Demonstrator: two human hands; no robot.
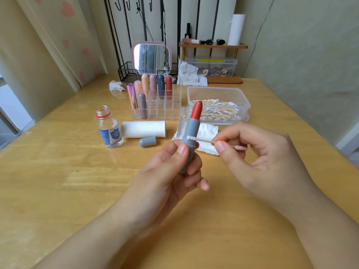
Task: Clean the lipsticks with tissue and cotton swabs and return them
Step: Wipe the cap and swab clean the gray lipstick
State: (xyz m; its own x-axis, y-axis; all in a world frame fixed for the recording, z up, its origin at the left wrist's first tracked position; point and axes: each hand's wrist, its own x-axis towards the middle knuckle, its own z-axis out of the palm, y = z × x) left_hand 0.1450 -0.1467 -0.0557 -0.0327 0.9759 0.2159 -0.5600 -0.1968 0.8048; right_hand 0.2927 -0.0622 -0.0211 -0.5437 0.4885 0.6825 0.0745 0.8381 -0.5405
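Fingers (pixel 182 150) of the left hand (pixel 171 171) curl around the lower barrel of a grey lipstick (pixel 191 136), thumb pressed on its front; tube upright, tilted slightly right, red bullet fully extended above the table (pixel 58 191). Right hand (pixel 258 158) pinches a cotton swab (pixel 202 140) between thumb and forefinger, other fingers loosely curled; swab lies level, its white tip touching the tube's collar ridge. Swab's far end shows pinkish behind the fingers, partly hidden. Both forearms enter from the bottom edge, cut off. Lipstick's base hidden in the left palm. Grey cap (pixel 147 141) lies on its side just beyond the hands, beside a tissue roll (pixel 143 129). Crumpled tissue (pixel 207 136) sits behind the lipstick, partly covered. Open small bottle (pixel 108 129) at left, label unreadable. Clear organizer (pixel 165 109) holds seven capped lipsticks. Tub of swabs (pixel 217 105) to its right.
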